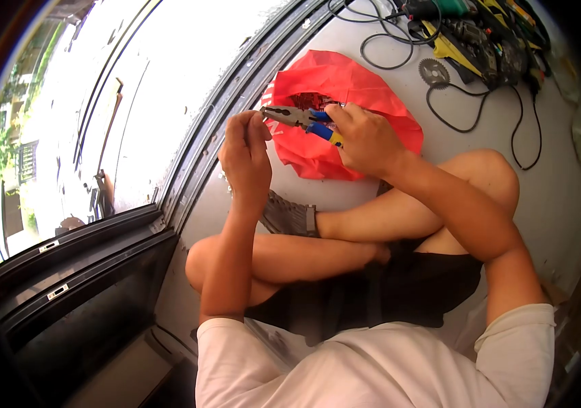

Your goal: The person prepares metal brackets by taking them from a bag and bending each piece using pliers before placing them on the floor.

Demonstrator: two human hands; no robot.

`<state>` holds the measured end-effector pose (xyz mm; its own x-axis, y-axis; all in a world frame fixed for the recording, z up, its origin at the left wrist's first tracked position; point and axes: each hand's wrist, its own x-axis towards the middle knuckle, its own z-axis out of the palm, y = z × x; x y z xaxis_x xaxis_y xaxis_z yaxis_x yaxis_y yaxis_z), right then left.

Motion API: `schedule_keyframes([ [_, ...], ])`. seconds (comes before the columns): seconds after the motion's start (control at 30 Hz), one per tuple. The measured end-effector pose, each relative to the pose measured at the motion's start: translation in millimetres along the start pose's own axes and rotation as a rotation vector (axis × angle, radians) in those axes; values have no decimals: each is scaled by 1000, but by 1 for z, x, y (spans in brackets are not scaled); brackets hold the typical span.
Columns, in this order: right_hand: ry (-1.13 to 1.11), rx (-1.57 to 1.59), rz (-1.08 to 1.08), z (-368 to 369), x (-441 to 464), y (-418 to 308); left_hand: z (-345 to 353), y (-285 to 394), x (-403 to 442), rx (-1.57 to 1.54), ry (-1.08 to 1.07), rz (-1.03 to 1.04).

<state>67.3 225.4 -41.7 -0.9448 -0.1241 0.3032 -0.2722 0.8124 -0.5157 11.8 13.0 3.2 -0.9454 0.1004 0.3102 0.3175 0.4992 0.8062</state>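
Note:
My right hand is closed around the blue and yellow handles of a pair of combination pliers. The pliers point left, and their jaws reach the fingertips of my left hand. That hand is closed in a pinch at the jaw tips; whatever small piece it holds is too small to name. Beneath the pliers lies a red bag with its mouth open, showing a heap of small dark reddish pieces inside.
Power tools with black cords lie at the upper right beside a circular saw blade. A dark sliding-door track runs along the left. My crossed legs and a grey shoe are below the bag.

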Motion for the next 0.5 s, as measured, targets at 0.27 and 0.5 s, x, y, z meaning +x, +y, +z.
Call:
schedule_keyframes([
  [0.27,-62,35,72,2,4,9,2,0,10,-41,-29,-59],
  [0.5,-73,46,125,-1,7,5,2,-5,11,-65,-48,-116],
])
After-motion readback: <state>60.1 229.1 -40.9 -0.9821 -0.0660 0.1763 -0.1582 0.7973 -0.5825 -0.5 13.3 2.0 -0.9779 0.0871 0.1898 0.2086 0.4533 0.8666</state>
